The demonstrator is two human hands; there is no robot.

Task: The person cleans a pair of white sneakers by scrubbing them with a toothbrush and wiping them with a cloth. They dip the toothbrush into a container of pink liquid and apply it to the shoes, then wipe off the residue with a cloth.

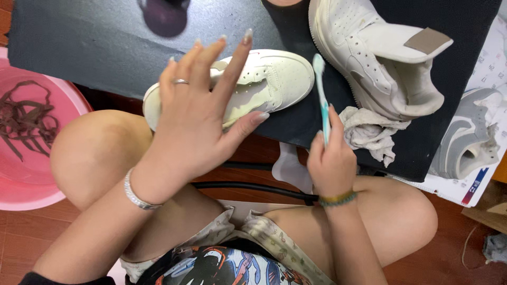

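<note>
- L hand [193, 113]: raised, back toward cam, fingers spread wide, holding nothing; hovers over white sneaker [269, 79], hiding its mid part.
- R hand [331, 158]: fingers wrapped round teal toothbrush [321, 95], upright, bristle end above fingertips, just beside sneaker toe.
- Crumpled rag [369, 132] just right of R fingers, touching 2nd white sneaker [380, 63].
- Grey shoe [470, 137] far right, partly cut off; pink basin [31, 132] w/ dark laces, left edge cropped.
- Black board [79, 42] under shoes.

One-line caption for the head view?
Left hand steadies a white sneaker on a black table; right hand holds a teal toothbrush.
</note>
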